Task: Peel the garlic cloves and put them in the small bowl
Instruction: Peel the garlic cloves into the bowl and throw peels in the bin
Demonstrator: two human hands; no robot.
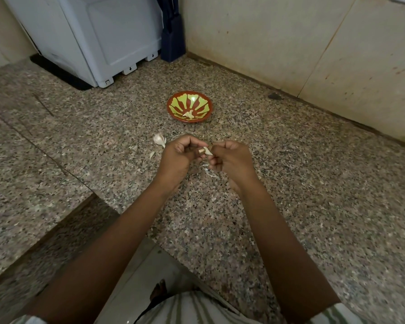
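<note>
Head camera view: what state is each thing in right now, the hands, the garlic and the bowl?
held clove, pinched between both hands, pale skin flap showing
left hand, fingers curled, pinching the held clove
right hand, fingers curled, pinching the same clove
small bowl, upright on the counter, one pale clove inside
loose clove, unpeeled, lying on the counter
peel scraps, scattered under the hands

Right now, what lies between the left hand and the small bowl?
Head view: only bare counter between left hand and small bowl; an unpeeled garlic clove lies further left.
</note>
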